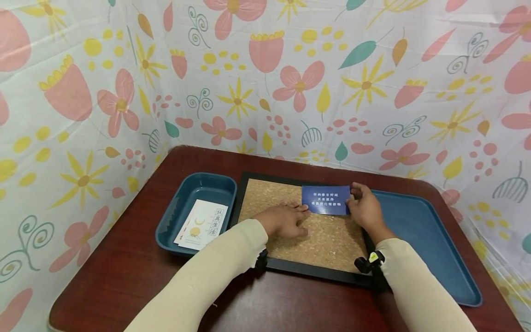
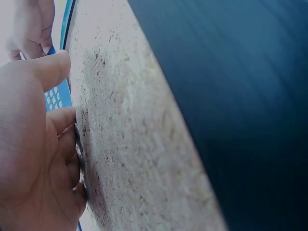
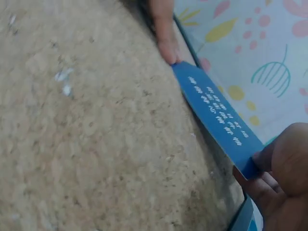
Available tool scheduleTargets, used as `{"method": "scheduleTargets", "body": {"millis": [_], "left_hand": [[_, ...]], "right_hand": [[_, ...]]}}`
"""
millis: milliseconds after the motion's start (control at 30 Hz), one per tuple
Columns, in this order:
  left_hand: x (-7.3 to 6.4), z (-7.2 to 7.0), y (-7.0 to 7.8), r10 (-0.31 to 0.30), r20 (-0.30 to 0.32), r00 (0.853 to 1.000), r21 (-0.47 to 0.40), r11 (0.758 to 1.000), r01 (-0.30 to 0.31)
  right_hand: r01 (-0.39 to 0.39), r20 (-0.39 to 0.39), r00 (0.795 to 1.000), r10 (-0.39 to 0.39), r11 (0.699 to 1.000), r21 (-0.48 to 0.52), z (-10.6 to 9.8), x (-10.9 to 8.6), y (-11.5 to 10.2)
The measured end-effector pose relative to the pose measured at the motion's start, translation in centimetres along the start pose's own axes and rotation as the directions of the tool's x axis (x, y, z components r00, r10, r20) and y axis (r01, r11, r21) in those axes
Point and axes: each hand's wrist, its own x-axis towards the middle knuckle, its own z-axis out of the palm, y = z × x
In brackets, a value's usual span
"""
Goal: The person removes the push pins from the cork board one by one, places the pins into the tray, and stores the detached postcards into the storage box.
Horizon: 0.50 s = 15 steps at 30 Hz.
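A blue card (image 1: 326,200) with white printed characters lies over the upper right part of a cork board (image 1: 319,244) in a black frame. My right hand (image 1: 367,210) pinches the card's right end between thumb and fingers; the right wrist view shows this grip on the card (image 3: 216,115). My left hand (image 1: 286,220) rests on the cork with fingers extended, its fingertips right at the card's left edge. From the left wrist, the left hand (image 2: 33,144) shows its palm side, with the card (image 2: 58,96) partly hidden behind it.
Left of the board stands a blue tray (image 1: 166,230) holding white printed cards (image 1: 203,223). A larger flat blue tray (image 1: 427,244) lies to the right, partly under the right forearm. Flower-patterned cloth (image 1: 265,92) hangs behind the dark red table (image 1: 124,258).
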Motion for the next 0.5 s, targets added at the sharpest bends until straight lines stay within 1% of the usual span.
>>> {"method": "scheduleTargets", "body": {"millis": [100, 200, 333, 433, 500], "left_hand": [[0.0, 0.1, 0.0, -0.004, 0.003, 1.0, -0.003, 1.0, 0.004], [0.1, 0.1, 0.0, -0.012, 0.009, 1.0, -0.004, 1.0, 0.012], [0.2, 0.1, 0.0, -0.011, 0.015, 1.0, -0.01, 1.0, 0.012], [0.4, 0.0, 0.0, -0.004, 0.015, 1.0, -0.005, 1.0, 0.004], [0.3, 0.0, -0.1, -0.002, 0.014, 1.0, -0.002, 1.0, 0.002]], "right_hand": [[0.012, 0.025, 1.0, -0.012, 1.0, 0.004, -0.4, -0.1, -0.1], [0.013, 0.091, 0.996, -0.015, 1.0, 0.023, -0.8, -0.2, 0.0], [-0.025, 0.194, 0.981, 0.013, 0.998, 0.058, -1.4, -0.5, 0.3], [-0.066, 0.239, 0.97, 0.052, 0.997, 0.051, -1.8, -0.9, 0.1], [-0.078, 0.248, 0.966, 0.068, 0.997, 0.029, -2.0, -1.2, -0.1]]}}
